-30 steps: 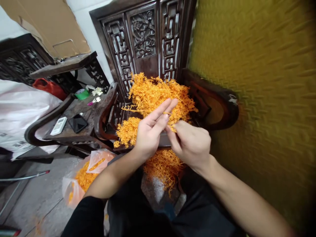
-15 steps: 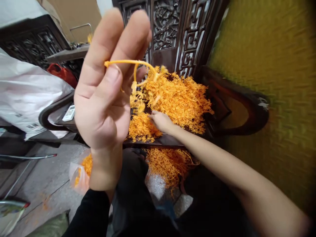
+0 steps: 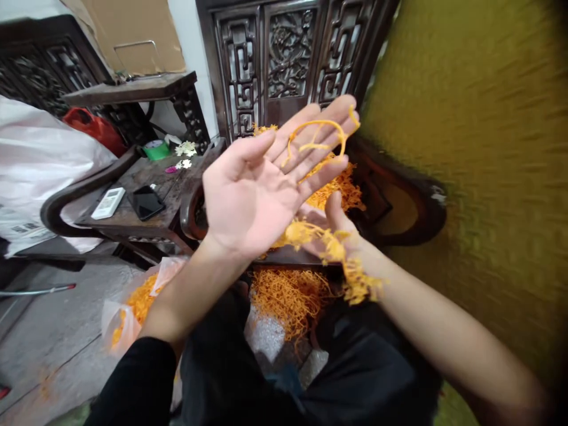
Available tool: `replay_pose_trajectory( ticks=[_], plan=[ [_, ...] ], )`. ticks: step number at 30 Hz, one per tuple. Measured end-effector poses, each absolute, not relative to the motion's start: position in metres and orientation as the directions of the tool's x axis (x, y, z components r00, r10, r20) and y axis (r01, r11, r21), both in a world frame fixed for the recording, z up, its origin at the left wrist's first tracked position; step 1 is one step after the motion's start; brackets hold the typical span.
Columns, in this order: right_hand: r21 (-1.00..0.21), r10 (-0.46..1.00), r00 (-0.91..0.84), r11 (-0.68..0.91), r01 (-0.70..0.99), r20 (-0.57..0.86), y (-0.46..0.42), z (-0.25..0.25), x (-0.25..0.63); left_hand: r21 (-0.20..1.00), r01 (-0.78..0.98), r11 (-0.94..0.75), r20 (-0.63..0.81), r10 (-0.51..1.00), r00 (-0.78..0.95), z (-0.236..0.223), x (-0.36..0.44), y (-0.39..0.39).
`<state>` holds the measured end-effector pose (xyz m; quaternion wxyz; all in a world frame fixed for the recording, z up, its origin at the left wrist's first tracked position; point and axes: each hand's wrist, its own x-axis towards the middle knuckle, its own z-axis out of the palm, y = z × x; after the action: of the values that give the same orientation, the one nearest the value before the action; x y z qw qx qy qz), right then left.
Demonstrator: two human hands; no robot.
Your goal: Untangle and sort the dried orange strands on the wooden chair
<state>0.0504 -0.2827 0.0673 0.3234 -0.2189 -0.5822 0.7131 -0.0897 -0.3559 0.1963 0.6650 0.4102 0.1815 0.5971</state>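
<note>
Palm up, my left hand [image 3: 252, 195] is open with its fingers stretched out. A thin orange curled strand [image 3: 331, 123] lies across those fingers. Just below and to the right, my right hand [image 3: 339, 222] has its thumb raised and looks open, its fingers partly hidden behind the left hand. A frilly orange branched strand [image 3: 335, 248], blurred, hangs across the right palm and wrist. Behind both hands, a pile of orange frilly strands [image 3: 344, 189] rests on a carved dark wooden chair [image 3: 290, 106], mostly covered by my hands.
Beneath the seat edge, between my knees, sits a heap of thin orange stems [image 3: 288, 296]. A plastic bag [image 3: 126, 331] of orange pieces stands on the floor. The side table [image 3: 128, 177] carries a phone [image 3: 146, 202], a white remote [image 3: 107, 203] and green tape [image 3: 156, 149].
My left hand has dropped from close to the camera and opened flat, the curled strand now on its fingers. My right hand has come back from the pile, with a frilly strand across it.
</note>
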Motion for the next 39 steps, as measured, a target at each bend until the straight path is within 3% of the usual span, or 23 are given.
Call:
replay_pose_trajectory(
  ticks=[5,8,10,12,14,16,20,25,27,29,31,35,39],
  plan=[
    [-0.862,0.592,-0.805,-0.391,-0.321,0.032,-0.314,0.066,0.078,0.768,-0.640,-0.026,0.213,0.953,0.217,0.170,-0.068,-0.317],
    [-0.830,0.668,-0.744,-0.424,-0.363,-0.015,-0.312,0.053,0.091,0.818,-0.573,-0.061,0.222,0.951,0.215,0.141,-0.069,-0.304],
    [-0.867,0.780,-0.626,-0.322,-0.379,-0.016,-0.307,0.045,0.101,0.870,-0.485,-0.082,0.228,0.941,0.250,0.121,-0.074,-0.302],
    [-0.948,0.901,-0.429,-0.085,-0.307,0.058,-0.303,0.039,0.110,0.919,-0.376,-0.122,0.229,0.939,0.256,0.102,-0.078,-0.302],
    [-0.978,0.951,-0.236,0.179,-0.107,0.200,-0.301,0.036,0.117,0.954,-0.259,-0.148,0.210,0.951,0.229,0.087,-0.077,-0.303],
    [-0.936,0.936,-0.134,0.340,0.094,0.327,-0.301,0.035,0.123,0.978,-0.160,-0.132,0.166,0.961,0.220,0.075,-0.073,-0.305],
    [-0.864,0.892,-0.111,0.453,0.219,0.439,-0.306,0.036,0.129,0.985,-0.123,-0.123,0.152,0.950,0.274,0.063,-0.064,-0.307],
    [-0.851,0.862,0.001,0.501,0.157,0.507,-0.307,0.035,0.143,0.932,-0.352,-0.083,0.167,0.963,0.213,0.064,-0.066,-0.304],
    [-0.841,0.850,0.022,0.517,0.162,0.527,-0.306,0.035,0.149,0.913,-0.379,-0.154,0.227,0.961,0.157,0.063,-0.068,-0.303],
    [-0.824,0.834,0.023,0.539,0.173,0.551,-0.307,0.035,0.153,0.920,-0.261,-0.292,0.344,0.922,0.180,0.059,-0.071,-0.303],
    [-0.808,0.815,0.033,0.567,0.161,0.579,-0.309,0.038,0.154,0.899,-0.001,-0.437,0.417,0.858,0.300,0.054,-0.072,-0.304],
    [-0.808,0.803,0.087,0.586,0.063,0.590,-0.312,0.045,0.147,0.686,0.491,-0.537,0.278,0.817,0.504,0.049,-0.070,-0.309],
    [-0.864,0.859,0.119,0.503,-0.021,0.498,-0.300,0.044,0.146,0.580,0.558,-0.593,0.223,0.775,0.592,0.051,-0.067,-0.310]
  ],
)
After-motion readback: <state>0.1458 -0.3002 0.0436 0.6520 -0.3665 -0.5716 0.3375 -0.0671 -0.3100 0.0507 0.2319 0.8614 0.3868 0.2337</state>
